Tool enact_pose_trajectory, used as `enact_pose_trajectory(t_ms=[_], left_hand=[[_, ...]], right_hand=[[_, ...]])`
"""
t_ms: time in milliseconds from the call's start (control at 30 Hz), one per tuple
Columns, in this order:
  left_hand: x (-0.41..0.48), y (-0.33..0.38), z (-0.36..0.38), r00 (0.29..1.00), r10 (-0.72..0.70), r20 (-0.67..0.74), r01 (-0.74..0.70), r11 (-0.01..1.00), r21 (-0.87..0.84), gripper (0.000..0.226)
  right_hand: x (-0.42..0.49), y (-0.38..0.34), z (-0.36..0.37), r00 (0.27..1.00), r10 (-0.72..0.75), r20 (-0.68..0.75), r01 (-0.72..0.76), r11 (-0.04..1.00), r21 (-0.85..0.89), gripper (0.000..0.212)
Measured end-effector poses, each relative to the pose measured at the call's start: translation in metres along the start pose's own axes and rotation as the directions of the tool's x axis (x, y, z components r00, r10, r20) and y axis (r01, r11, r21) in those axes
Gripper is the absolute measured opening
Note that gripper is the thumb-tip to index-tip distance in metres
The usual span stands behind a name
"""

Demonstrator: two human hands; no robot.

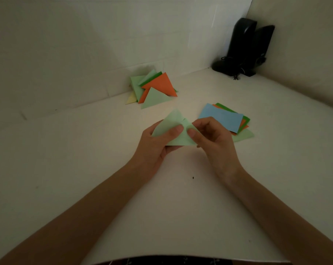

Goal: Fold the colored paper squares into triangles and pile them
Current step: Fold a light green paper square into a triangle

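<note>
A light green paper [171, 122], partly folded, is held above the white table between both hands. My left hand [158, 144] grips its left side with the thumb on top. My right hand [209, 137] pinches its right corner. Behind, against the wall, lies a pile of folded triangles [154, 88] in light green, orange, dark green and pale yellow. To the right sits a stack of unfolded squares [223, 118] with a blue sheet on top and orange, dark green and light green ones under it.
A pair of black speakers [244, 48] with cables stands in the far right corner. White walls close off the back and the right of the white table [85, 150]. A small dark speck [193, 177] lies between my forearms.
</note>
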State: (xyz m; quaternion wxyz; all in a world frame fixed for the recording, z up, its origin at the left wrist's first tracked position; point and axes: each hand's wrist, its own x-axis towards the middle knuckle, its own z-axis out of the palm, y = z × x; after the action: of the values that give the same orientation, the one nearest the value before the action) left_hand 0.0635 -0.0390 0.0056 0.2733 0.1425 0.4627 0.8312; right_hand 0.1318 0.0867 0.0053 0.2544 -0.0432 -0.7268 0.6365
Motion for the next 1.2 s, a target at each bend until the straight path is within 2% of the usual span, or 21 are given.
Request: enact_pose_trajectory(t_ms=[200, 433, 600, 667, 733, 800, 867, 967, 1067, 1200], left_hand=[[0.0000, -0.0012, 0.0010, 0.999, 0.015, -0.053, -0.013, 0.999, 0.037, 0.014], [-0.0011, -0.0041, 0.0014, 0.997, 0.027, -0.073, -0.012, 0.980, 0.199, 0.014], [-0.0015, -0.0046, 0.0001, 0.996, 0.024, -0.089, -0.001, 0.968, 0.250, 0.015], [-0.0015, -0.0047, 0.0007, 0.995, 0.026, -0.100, 0.001, 0.966, 0.257, 0.016], [-0.0017, -0.0050, 0.0017, 0.992, 0.035, -0.124, -0.003, 0.968, 0.251, 0.016], [-0.0022, -0.0049, 0.0024, 0.985, 0.046, -0.168, -0.011, 0.980, 0.199, 0.016], [-0.0023, -0.0043, 0.0025, 0.975, 0.048, -0.217, -0.019, 0.991, 0.130, 0.021], [-0.0022, -0.0034, 0.0032, 0.957, 0.055, -0.285, -0.027, 0.995, 0.100, 0.019], [-0.0016, -0.0017, 0.0034, 0.942, 0.073, -0.328, -0.047, 0.995, 0.089, 0.016], [-0.0010, -0.0019, 0.0007, 0.928, 0.086, -0.362, -0.059, 0.995, 0.084, 0.017]], right_hand=[[-0.0004, -0.0009, 0.0006, 1.000, 0.020, 0.000, -0.020, 1.000, 0.009, 0.015], [-0.0006, -0.0013, -0.0010, 1.000, 0.007, 0.002, -0.007, 0.999, -0.052, 0.009], [-0.0017, -0.0012, -0.0014, 1.000, 0.021, 0.000, -0.021, 0.999, -0.043, 0.014], [-0.0021, -0.0005, -0.0015, 1.000, 0.005, -0.001, -0.005, 0.995, -0.103, 0.015], [-0.0034, 0.0018, -0.0012, 0.999, -0.048, -0.003, 0.046, 0.969, -0.241, 0.015], [-0.0048, 0.0045, 0.0002, 0.991, -0.132, 0.012, 0.125, 0.902, -0.413, 0.011], [-0.0055, 0.0054, 0.0022, 0.980, -0.196, 0.034, 0.186, 0.845, -0.501, 0.016], [-0.0049, 0.0042, 0.0019, 0.990, -0.140, 0.022, 0.135, 0.881, -0.454, 0.018], [-0.0026, -0.0004, 0.0000, 0.999, 0.026, -0.019, -0.030, 0.964, -0.263, 0.012], [0.0008, -0.0034, -0.0015, 0.991, 0.128, -0.036, -0.132, 0.983, -0.128, 0.019]])
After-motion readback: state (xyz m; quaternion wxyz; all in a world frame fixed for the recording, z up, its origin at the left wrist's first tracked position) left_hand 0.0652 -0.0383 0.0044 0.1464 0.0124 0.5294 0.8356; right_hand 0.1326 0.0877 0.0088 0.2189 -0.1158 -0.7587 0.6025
